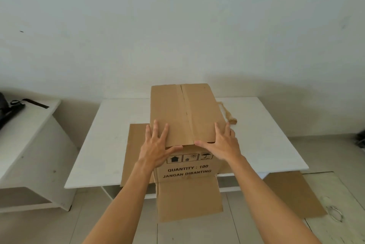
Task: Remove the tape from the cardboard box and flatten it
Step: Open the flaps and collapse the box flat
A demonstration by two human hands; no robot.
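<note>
A brown cardboard box (185,109) stands upright on the white table (256,141), its near face printed "QUANTITY : 100". A strip of brown tape (186,113) runs along the seam of its closed top flaps. Its bottom flaps are spread out; one hangs over the table's front edge (189,198). My left hand (158,145) rests flat on the near left top corner, thumb hooked under the flap edge. My right hand (221,143) lies on the near right top corner the same way. A crumpled strip of removed tape (229,115) lies on the table right of the box.
A second white table (25,131) stands at the left with a black bag (7,109) on it. A flat cardboard sheet (294,194) lies on the floor at the right, beside a pale board with a metal ring (335,214). A white wall is behind.
</note>
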